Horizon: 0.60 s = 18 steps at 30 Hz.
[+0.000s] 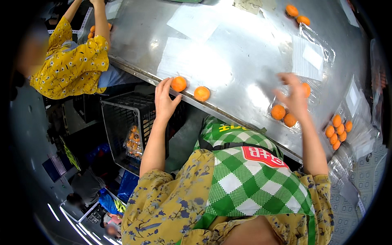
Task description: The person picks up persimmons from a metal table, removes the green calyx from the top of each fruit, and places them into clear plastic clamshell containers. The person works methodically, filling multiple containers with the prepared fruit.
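My left hand [163, 100] reaches over the near edge of the steel table [245, 49], fingers spread, fingertips touching a small orange fruit [178, 83]. A second orange fruit [201, 93] lies just to its right on the edge. My right hand [293, 96] hovers over a clear plastic tray [272, 102], its fingers curled around an orange fruit [307, 89] that is partly hidden behind it. Two more fruits [283, 115] lie in that tray under the hand.
A filled clear tray [338, 130] with several fruits sits at the right, an empty clear tray [312, 53] beyond my right hand. Two loose fruits [297, 14] lie far back. Another person in yellow [73, 61] works at the left. A black crate [122, 122] stands below the table.
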{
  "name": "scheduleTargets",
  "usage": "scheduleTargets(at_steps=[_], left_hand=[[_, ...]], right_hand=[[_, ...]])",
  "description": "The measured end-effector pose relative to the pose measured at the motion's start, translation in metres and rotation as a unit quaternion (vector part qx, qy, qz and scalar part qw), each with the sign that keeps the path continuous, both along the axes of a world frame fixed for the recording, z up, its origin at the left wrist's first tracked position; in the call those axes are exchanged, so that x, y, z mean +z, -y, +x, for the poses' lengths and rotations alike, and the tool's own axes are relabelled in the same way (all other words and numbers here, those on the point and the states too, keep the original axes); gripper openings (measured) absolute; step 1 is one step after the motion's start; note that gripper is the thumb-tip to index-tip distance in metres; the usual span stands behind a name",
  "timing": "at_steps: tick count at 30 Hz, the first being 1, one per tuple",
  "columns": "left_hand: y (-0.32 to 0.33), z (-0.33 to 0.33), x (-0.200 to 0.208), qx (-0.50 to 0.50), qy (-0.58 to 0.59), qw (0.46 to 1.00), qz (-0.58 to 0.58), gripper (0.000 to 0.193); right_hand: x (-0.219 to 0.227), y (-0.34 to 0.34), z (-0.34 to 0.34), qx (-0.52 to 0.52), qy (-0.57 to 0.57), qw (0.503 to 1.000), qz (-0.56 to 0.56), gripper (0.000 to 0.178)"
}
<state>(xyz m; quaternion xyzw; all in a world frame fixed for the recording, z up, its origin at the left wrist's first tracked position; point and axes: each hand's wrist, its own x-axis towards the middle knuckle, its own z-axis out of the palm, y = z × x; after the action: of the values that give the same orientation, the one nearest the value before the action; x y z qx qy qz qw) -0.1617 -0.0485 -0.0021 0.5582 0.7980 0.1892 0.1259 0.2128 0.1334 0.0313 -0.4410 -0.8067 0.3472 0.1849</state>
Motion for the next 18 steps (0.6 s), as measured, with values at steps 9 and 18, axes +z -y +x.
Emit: scheduleTargets(at_steps=[9,18], left_hand=[[0.005,-0.015,-0.022,-0.015,-0.052,0.998,0.017,0.054],[-0.012,-0.019,-0.021,-0.058,0.007,0.998,0.025,0.06]], right_hand=[[-0.072,0.092,-0.185,0.342,0.132,0.917,0.156,0.041],[-0.059,0.078,-0.199,0.339,0.109,0.931,0.085,0.027]])
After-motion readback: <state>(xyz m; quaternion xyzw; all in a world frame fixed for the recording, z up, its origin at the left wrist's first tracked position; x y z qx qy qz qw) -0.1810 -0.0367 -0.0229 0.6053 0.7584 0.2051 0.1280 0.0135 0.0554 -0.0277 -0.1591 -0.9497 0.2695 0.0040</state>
